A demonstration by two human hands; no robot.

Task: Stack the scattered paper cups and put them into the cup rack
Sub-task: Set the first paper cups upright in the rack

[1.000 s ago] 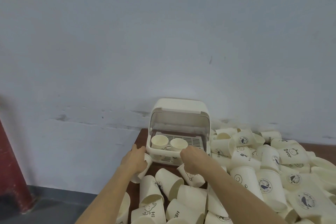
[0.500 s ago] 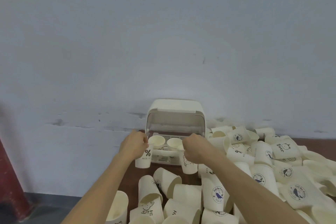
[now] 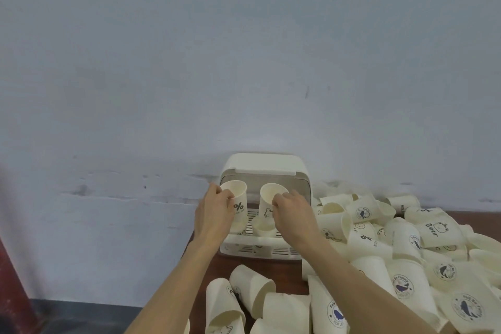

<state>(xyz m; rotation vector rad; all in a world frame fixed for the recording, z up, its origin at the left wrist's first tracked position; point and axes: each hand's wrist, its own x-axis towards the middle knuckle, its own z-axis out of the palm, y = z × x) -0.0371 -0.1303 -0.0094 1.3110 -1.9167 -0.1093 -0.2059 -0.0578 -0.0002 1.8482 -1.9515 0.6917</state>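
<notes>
Each hand is gripping a cream paper cup over the open white plastic cup rack [image 3: 264, 248] — left hand [image 3: 215, 211] holding the percent-sign cup [image 3: 238, 205], right hand [image 3: 291, 209] the bear-printed cup [image 3: 268, 205].

The cup rack [image 3: 264, 168] looked like smooth cream plastic with a faint sheen, its raised cover [image 3: 303, 184] a cloudy, half-clear plastic. The cups [image 3: 379, 274] were matt off-white paper with dark printed marks, as were the one in the left hand [image 3: 214, 214] and the one in the right hand [image 3: 294, 214]. The table [image 3: 287, 276] showed as dark reddish-brown wood with a dull finish. The wall [image 3: 244, 62] was matt pale paint, rough and scuffed low down
</notes>
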